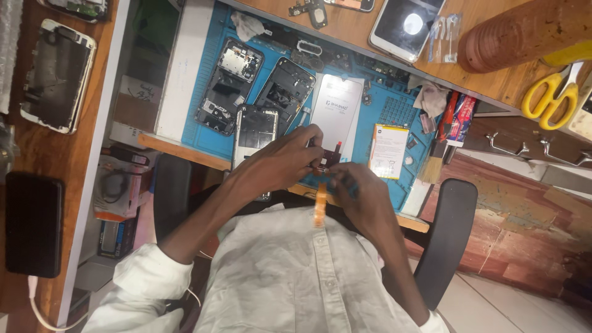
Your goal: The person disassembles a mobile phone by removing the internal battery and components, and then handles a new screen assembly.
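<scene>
Head view, looking down. I see the left hand and the right hand meeting over the near edge of the blue mat on the worktop. Left grip: fingertips pinched on a small dark circuit part with a red spot, held just above the mat. Right grip: closed on an orange-handled tool, its tip at that part. Just beyond the hands lie three opened phone frames, a white flat panel and a yellow-edged battery. Yellow scissors lie well apart at the far right.
</scene>
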